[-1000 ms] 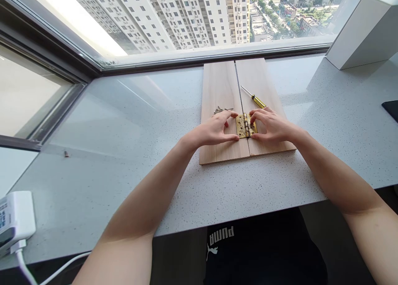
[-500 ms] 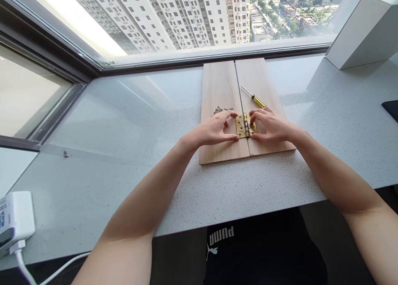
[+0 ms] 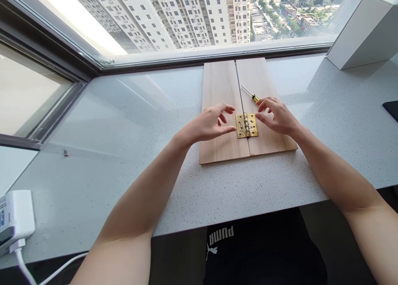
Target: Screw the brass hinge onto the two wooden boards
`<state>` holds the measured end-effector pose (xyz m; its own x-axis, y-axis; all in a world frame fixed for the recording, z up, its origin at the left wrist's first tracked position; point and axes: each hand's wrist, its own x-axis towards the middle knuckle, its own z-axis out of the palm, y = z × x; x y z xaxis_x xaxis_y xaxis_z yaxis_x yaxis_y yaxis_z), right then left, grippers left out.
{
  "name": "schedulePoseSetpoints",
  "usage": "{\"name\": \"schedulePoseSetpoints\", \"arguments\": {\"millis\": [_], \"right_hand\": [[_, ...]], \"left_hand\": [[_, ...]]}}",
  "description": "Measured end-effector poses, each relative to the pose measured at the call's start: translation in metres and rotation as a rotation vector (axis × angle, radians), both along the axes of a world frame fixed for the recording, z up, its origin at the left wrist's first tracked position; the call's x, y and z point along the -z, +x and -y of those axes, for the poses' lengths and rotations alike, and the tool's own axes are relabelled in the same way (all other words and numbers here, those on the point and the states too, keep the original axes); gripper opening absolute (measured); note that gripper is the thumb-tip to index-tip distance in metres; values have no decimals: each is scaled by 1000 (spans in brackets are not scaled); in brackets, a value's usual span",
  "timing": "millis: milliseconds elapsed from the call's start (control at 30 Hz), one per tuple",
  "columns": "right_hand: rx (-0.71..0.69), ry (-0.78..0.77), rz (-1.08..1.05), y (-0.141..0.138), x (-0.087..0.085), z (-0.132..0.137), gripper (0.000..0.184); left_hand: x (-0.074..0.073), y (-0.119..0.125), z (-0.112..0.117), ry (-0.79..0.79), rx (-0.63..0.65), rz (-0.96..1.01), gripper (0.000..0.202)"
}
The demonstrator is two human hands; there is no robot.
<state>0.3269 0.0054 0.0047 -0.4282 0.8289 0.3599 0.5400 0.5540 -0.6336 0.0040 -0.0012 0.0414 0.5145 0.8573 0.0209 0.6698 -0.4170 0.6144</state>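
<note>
- Left hand point(image 3: 208, 125): raised over the left board, fingers spread and curved, pinching nothing. The thumb tip lies just beside the left edge of the hinge.
- Right hand point(image 3: 275, 117): over the right board, fingers spread and curved, pinching nothing. The fingertips lie just beside the upper right corner of the hinge.
- Brass butt hinge point(image 3: 247, 125): lies flat and opened out at center frame, with its knuckle upright along the seam between the boards. One perforated leaf rests on each board.
- Wooden boards: the left board point(image 3: 217, 94) and right board point(image 3: 273, 142) lie side by side, with a narrow seam between them.
- Screwdriver point(image 3: 250, 93): lies on the right board above the hinge, its metal shaft pointing to the upper left. The yellow handle is partly hidden behind the right hand.
- Speckled stone surface point(image 3: 236, 185): carries the boards and runs along the window.
- White box point(image 3: 363, 32): stands on the surface at upper right.
- Small dark item point(image 3: 66, 153): lies on the surface at left; its kind is too small to tell.
- White power adapter point(image 3: 15, 218): sits at lower left, with a white cable.
</note>
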Motion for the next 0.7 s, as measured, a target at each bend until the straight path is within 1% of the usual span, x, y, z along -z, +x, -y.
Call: {"name": "schedulePoseSetpoints", "arguments": {"millis": [67, 100, 133, 200, 267, 367, 600, 700], "right_hand": [[117, 103, -29, 3, 9, -7, 12], [158, 130, -23, 4, 14, -10, 6], [192, 134, -15, 6, 19, -13, 5], [246, 104, -2, 9, 27, -18, 12], [280, 75, 9, 10, 31, -20, 18], [285, 85, 55, 11, 33, -21, 24], [246, 119, 132, 9, 31, -20, 32], [232, 114, 132, 9, 30, -20, 35]], "left_hand": [[-3, -1, -2, 81, -82, 19, 46], [-3, -2, -3, 125, -119, 17, 38], [-2, -2, -4, 170, -148, 5, 32], [2, -3, -7, 254, -178, -36, 27], [8, -5, -9, 317, -183, -84, 28], [16, -8, -11, 349, -181, -139, 31], [27, -15, -17, 326, -178, -206, 44], [30, -16, -19, 290, -163, -195, 43]]}}
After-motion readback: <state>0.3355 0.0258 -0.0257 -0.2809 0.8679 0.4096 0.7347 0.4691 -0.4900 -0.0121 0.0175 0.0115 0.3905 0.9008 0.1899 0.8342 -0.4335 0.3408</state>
